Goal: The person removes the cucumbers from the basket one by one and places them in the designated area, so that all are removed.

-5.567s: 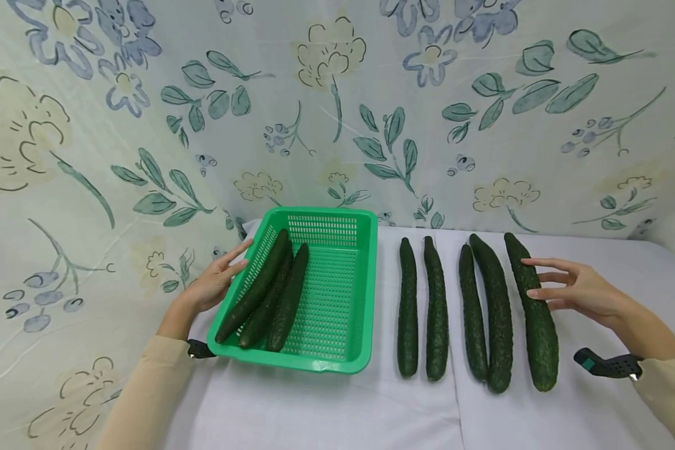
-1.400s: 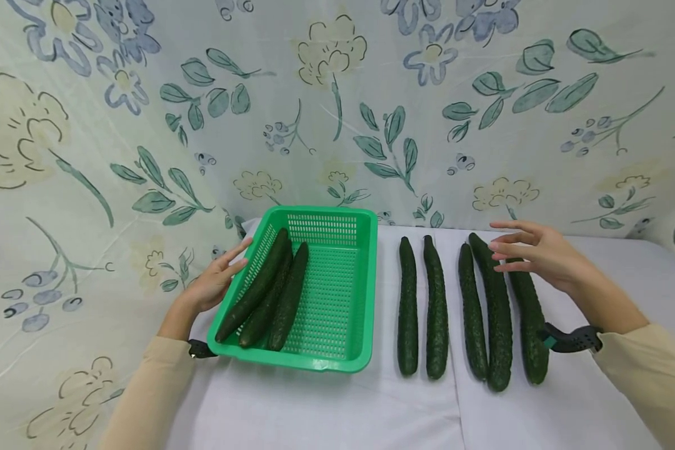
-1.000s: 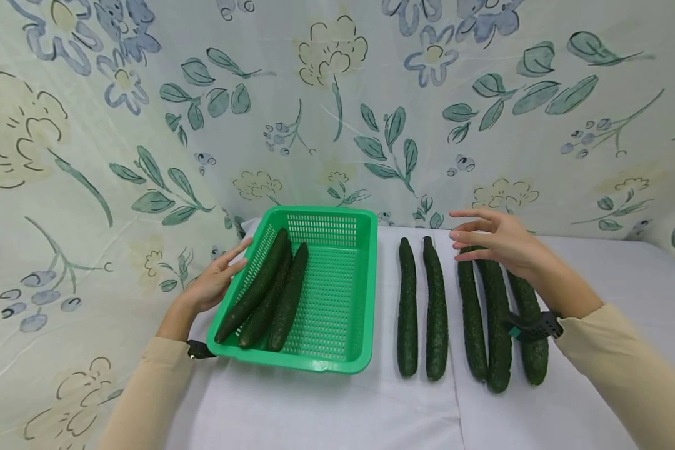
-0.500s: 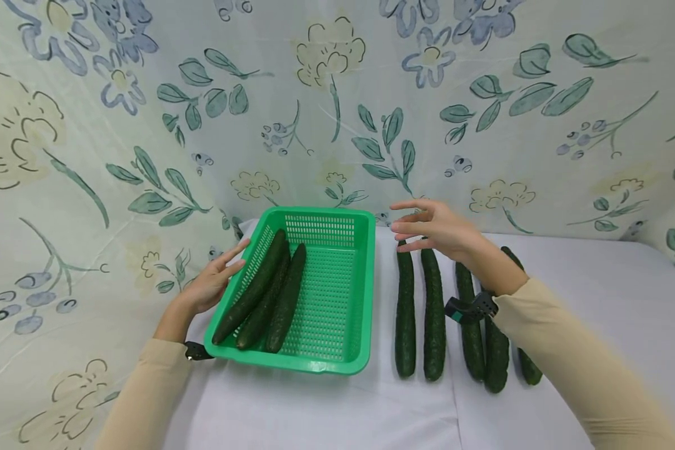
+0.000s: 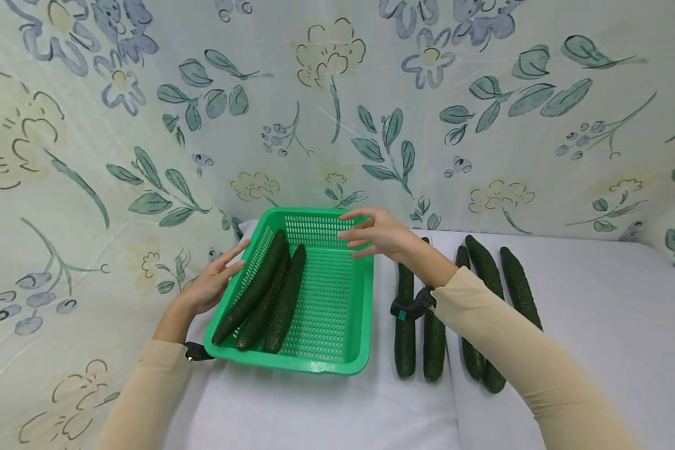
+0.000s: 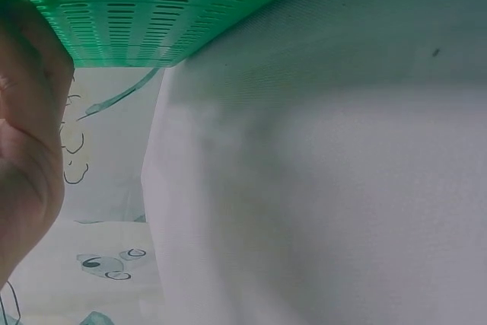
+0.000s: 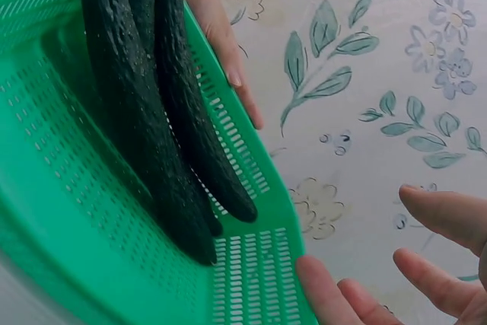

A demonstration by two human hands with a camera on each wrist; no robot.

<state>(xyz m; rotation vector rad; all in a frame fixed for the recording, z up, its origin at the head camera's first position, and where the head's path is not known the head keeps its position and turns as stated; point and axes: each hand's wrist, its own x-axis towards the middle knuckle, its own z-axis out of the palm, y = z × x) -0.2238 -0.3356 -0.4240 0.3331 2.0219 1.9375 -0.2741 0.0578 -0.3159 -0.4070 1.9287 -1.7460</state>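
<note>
A green plastic basket (image 5: 315, 366) stands on the white cloth with three cucumbers (image 5: 287, 300) lying along its left side. My left hand (image 5: 212, 284) rests against the basket's left wall, its fingers extended along the rim. In the left wrist view part of that hand (image 6: 27, 127) shows beside the slotted green wall. My right hand (image 5: 381, 235) hangs over the back right corner of the basket, fingers spread and holding nothing. The right wrist view shows its fingers apart near the basket wall (image 7: 281, 218), with the three cucumbers (image 7: 137, 104) beyond.
Right of the basket two cucumbers lie side by side, the nearer one (image 5: 405, 350) partly under my right forearm. Farther right lie three more, the outermost cucumber (image 5: 519, 281) also partly covered by the sleeve (image 5: 517, 350). A flowered curtain (image 5: 326, 125) rises behind the table.
Earlier my right hand touched the rightmost cucumber; it let go, leaving it closer to its neighbour. Since then the hand has swept left above the cucumbers to the basket. My left hand has stayed put.
</note>
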